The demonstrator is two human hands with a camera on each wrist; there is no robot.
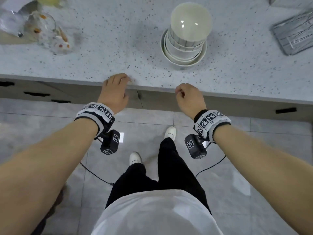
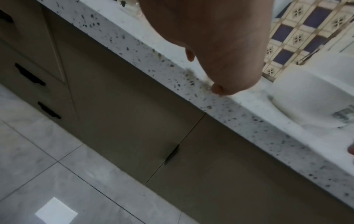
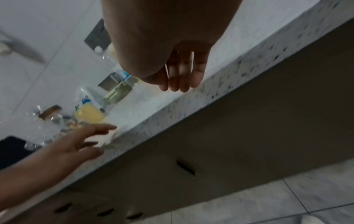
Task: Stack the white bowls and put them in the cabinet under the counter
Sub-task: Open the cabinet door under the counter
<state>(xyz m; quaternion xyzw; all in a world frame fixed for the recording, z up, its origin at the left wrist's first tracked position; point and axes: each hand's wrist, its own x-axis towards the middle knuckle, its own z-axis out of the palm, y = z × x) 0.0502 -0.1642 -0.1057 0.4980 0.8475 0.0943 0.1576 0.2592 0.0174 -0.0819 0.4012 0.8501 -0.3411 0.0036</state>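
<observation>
White shirt [image 1: 152,214], black trousers [image 1: 166,170], marker-patterned wristbands [image 1: 96,111].

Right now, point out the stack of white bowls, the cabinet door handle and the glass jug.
stack of white bowls [image 1: 191,24], head view, inside of the top bowl.
cabinet door handle [image 2: 172,154], left wrist view, dark recess at the door seam.
glass jug [image 1: 45,29], head view, its clear wall.

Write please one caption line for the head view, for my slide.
Both hands, left hand and right hand, empty at the counter edge, white bowls stacked behind them.
</observation>
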